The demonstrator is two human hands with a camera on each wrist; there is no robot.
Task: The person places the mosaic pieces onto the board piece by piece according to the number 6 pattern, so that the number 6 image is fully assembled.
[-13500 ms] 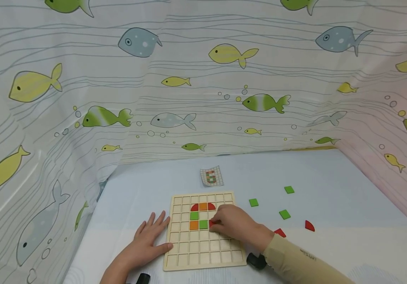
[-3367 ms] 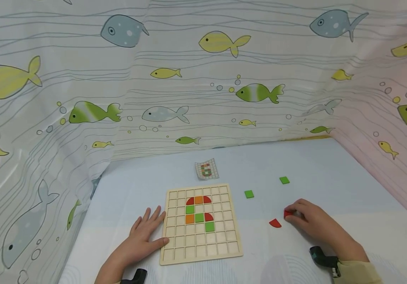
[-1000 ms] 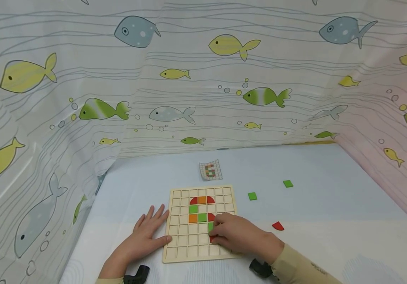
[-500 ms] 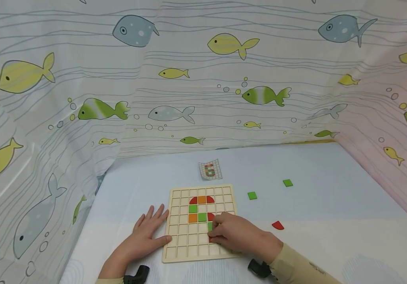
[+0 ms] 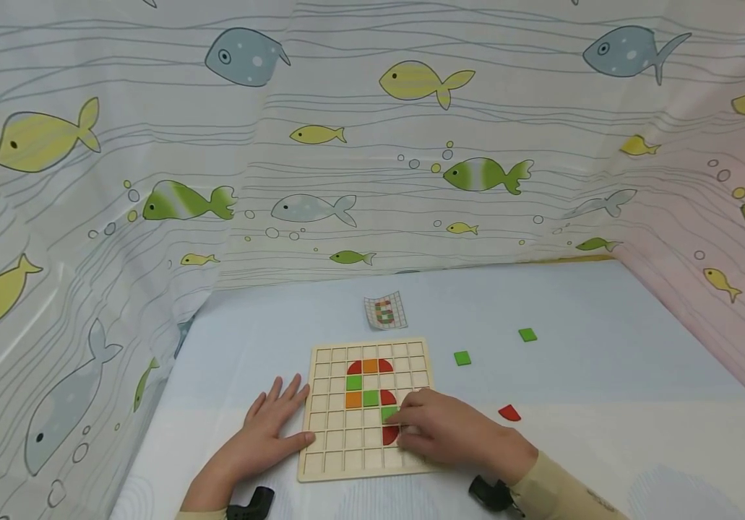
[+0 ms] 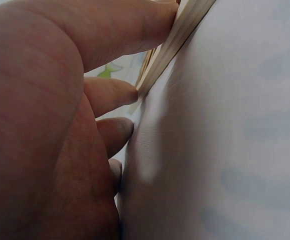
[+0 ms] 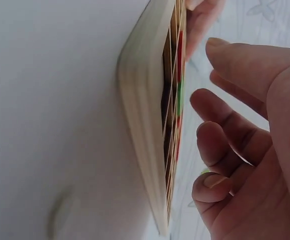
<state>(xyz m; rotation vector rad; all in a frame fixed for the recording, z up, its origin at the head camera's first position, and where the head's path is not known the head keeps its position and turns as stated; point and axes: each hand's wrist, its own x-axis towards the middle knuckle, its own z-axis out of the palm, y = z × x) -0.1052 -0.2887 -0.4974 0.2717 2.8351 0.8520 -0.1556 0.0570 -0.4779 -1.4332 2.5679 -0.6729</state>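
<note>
A square wooden grid board (image 5: 333, 464) lies on the table, with red, orange and green tiles in several cells. My left hand (image 5: 268, 430) has its fingers spread along the board's left side, thumb and index fingertip at the board's edge (image 6: 162, 60) in the left wrist view. Above the board's right half is my right hand (image 5: 444, 427), fingertips beside a red quarter-circle tile (image 5: 389, 435) and a green square tile (image 5: 389, 414). In the right wrist view, the right hand's (image 7: 235, 135) thumb stands apart from loosely bent fingers, with nothing between them.
Right of the board lie two loose green square tiles, one nearer (image 5: 462, 358) and one farther (image 5: 527, 334), and a red quarter-circle tile (image 5: 509, 412). A small pattern card (image 5: 398, 300) lies behind the board. A fish-print curtain (image 5: 359, 173) surrounds the table.
Over these seconds, a green square and two red quarter-circle tiles came onto the board's right part. Just now my right hand let go of the lower red one and drew slightly right. Left hand stayed.
</note>
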